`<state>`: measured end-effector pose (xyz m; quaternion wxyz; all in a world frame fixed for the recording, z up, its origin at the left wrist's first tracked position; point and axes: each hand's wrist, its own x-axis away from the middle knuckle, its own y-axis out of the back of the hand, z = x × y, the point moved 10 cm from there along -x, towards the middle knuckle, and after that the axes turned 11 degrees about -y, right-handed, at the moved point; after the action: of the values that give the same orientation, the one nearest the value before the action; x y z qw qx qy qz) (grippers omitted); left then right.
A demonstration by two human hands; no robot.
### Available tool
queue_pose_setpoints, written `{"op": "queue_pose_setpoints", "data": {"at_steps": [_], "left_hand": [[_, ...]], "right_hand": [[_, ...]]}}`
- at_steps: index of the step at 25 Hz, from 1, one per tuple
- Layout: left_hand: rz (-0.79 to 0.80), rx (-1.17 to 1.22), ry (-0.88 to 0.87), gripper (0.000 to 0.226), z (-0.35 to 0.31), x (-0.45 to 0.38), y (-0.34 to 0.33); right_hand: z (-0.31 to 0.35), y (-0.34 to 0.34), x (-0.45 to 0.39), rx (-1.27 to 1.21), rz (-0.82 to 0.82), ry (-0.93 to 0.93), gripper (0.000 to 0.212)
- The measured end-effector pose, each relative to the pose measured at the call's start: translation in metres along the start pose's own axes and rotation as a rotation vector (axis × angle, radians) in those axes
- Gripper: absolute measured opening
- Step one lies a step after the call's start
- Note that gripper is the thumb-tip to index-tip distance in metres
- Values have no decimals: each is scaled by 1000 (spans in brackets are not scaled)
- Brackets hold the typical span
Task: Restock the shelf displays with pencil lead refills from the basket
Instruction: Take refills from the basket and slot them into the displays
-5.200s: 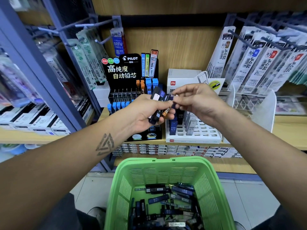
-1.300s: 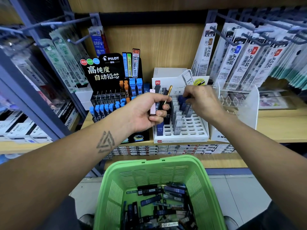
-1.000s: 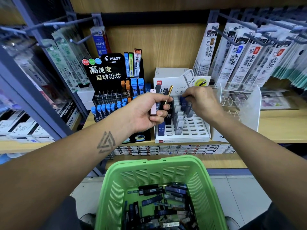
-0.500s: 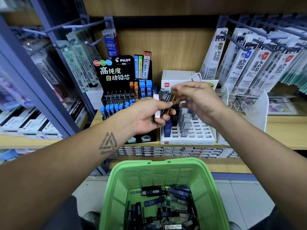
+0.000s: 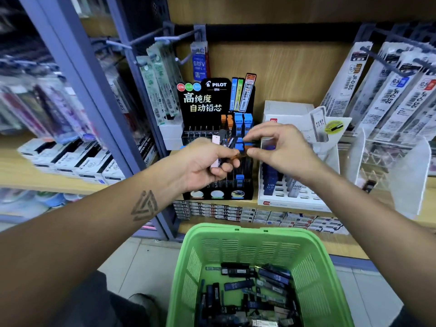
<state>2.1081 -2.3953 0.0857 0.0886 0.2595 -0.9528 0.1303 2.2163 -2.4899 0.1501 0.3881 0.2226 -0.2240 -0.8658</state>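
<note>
Refills (image 5: 250,289) fill green basket (image 5: 313,263) below wooden shelf (image 5: 398,204) displays.

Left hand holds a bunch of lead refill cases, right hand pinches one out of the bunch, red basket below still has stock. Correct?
Not quite: the basket is green, not red, as the head view shows. The left hand does hold a bunch of lead refill cases, and the right hand pinches one from it.
</note>
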Motion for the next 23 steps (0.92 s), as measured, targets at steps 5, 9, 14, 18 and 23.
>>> {"op": "queue_pose_setpoints", "data": {"at_steps": [5, 9, 14, 18, 23], "left_hand": [[-12, -16, -4, 6, -5, 8, 19], [-39, 20, 9, 10, -7, 15, 32], [-87, -38, 25, 9, -4, 22, 54], [-73, -72, 33, 9, -2, 25, 53], [-61, -79, 23, 10, -3, 25, 48]], "right_hand": [[49, -45, 18, 474, 45, 403, 15], [39, -55, 14, 378, 111, 228, 24], [22, -46, 7, 271, 35, 50, 20], [14, -51, 11, 322, 29, 26, 15], [12, -56, 12, 413, 21, 36, 17]]}}
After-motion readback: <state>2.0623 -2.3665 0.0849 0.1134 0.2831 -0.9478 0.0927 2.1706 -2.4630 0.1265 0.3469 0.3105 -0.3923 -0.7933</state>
